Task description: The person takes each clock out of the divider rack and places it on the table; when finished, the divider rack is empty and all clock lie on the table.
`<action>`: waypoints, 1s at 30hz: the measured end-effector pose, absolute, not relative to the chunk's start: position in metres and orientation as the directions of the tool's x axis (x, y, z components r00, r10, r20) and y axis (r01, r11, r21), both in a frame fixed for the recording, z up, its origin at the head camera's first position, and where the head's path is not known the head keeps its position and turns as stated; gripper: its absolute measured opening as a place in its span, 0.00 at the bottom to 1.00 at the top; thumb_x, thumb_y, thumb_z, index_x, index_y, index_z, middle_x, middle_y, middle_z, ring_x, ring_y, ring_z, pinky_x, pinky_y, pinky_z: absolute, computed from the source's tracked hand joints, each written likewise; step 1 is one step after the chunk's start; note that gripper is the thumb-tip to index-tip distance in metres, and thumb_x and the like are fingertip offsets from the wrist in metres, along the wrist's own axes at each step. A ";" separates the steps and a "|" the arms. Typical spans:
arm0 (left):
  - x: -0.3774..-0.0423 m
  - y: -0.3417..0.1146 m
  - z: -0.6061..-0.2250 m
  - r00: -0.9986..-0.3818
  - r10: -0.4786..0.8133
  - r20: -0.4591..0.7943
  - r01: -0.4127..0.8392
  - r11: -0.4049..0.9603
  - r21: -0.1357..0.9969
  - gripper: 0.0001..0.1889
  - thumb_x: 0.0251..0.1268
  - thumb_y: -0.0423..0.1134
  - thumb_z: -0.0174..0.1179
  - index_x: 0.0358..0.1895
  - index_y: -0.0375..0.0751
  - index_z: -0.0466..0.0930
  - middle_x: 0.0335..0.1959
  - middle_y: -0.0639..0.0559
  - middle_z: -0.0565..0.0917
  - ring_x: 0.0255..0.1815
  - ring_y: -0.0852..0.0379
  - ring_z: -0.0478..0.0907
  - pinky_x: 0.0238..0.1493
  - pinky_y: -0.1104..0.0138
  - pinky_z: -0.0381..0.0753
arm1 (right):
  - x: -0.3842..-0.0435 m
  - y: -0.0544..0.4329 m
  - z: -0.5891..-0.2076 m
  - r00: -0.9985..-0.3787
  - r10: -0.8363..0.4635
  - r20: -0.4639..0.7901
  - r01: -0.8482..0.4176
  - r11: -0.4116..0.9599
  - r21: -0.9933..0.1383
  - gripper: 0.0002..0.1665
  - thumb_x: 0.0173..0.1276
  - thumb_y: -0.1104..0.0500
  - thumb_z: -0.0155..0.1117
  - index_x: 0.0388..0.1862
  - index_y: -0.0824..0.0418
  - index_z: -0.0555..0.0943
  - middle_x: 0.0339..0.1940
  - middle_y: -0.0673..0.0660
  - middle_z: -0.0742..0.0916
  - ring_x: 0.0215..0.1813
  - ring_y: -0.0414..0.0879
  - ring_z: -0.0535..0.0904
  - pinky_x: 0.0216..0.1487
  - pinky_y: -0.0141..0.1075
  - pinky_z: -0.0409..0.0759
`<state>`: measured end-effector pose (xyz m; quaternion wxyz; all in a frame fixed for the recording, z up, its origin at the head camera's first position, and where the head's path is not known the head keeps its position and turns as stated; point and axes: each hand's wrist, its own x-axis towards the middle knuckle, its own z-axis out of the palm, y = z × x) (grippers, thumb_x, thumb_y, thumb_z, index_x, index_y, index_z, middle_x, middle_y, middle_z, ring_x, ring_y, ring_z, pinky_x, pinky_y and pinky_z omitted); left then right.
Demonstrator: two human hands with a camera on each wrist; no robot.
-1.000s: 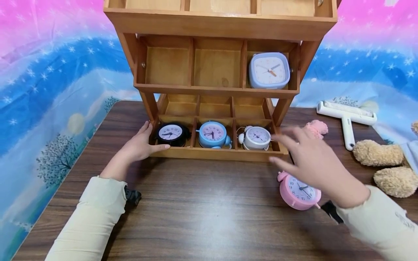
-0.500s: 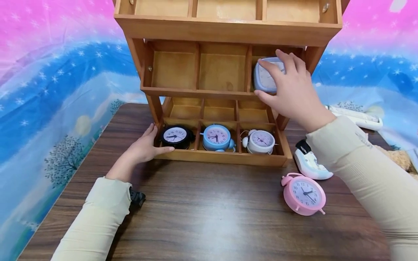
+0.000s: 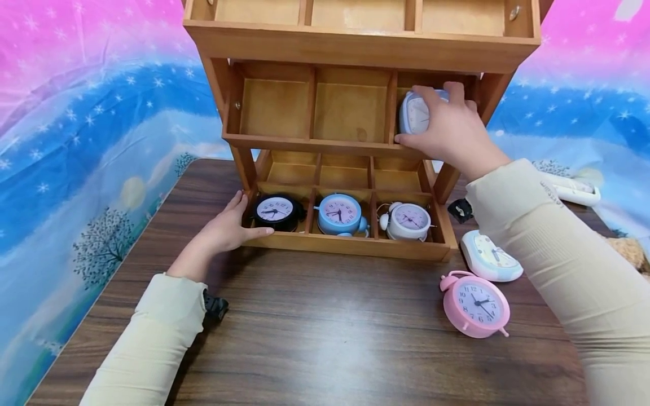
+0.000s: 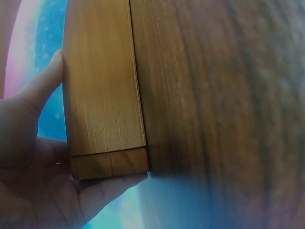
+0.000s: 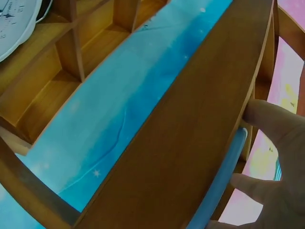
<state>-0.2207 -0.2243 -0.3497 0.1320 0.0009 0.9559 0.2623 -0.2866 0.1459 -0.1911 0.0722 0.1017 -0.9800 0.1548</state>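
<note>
A wooden tiered rack [image 3: 330, 243] stands on the table. My left hand [image 3: 220, 228] grips the left end of its bottom tray, with the thumb along the front edge; the left wrist view shows the fingers round the tray's end. My right hand [image 3: 454, 129] holds a square lilac alarm clock [image 3: 416, 115] in the middle tier's right compartment. Its fingers curl over the clock's top, and its thumb lies at the lower left corner. The palm hides much of the dial. In the right wrist view, only the edge of the lilac clock [image 5: 217, 183] shows.
In the bottom tray sit a black clock [image 3: 275, 211], a blue clock [image 3: 339, 214] and a white twin-bell clock [image 3: 408, 221]. A pink alarm clock [image 3: 476, 306] and a white clock [image 3: 490, 256] lie on the table at right. Behind them is a white roller [image 3: 571, 189].
My right hand has risen from beside the bottom tray to the lilac clock, and its fingers have closed round it. The left hand keeps its place on the tray. The view has shifted slightly.
</note>
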 end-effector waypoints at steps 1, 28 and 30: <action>-0.221 -0.224 -0.349 -0.966 0.070 -0.250 -0.067 0.863 0.501 0.56 0.67 0.62 0.59 0.79 0.33 0.33 0.81 0.39 0.31 0.78 0.32 0.38 0.72 0.39 0.49 | -0.287 0.146 -0.190 -0.970 -0.171 0.171 -0.216 0.931 -0.293 0.54 0.65 0.35 0.62 0.83 0.47 0.49 0.79 0.69 0.47 0.69 0.75 0.57 0.60 0.67 0.69; -0.219 -0.225 -0.350 -0.967 0.074 -0.244 -0.066 0.852 0.519 0.56 0.67 0.61 0.60 0.79 0.33 0.33 0.81 0.39 0.31 0.78 0.32 0.39 0.72 0.39 0.49 | -0.282 0.151 -0.185 -0.930 -0.176 0.323 -0.265 0.929 -0.256 0.51 0.62 0.33 0.58 0.82 0.40 0.53 0.77 0.65 0.57 0.70 0.70 0.57 0.58 0.66 0.65; -0.220 -0.225 -0.350 -0.966 0.073 -0.249 -0.070 0.852 0.519 0.56 0.67 0.61 0.60 0.79 0.34 0.33 0.81 0.39 0.30 0.78 0.32 0.39 0.72 0.39 0.49 | -0.279 0.152 -0.186 -0.927 -0.172 0.333 -0.271 0.921 -0.280 0.51 0.61 0.32 0.59 0.81 0.38 0.54 0.76 0.64 0.58 0.68 0.69 0.58 0.56 0.66 0.67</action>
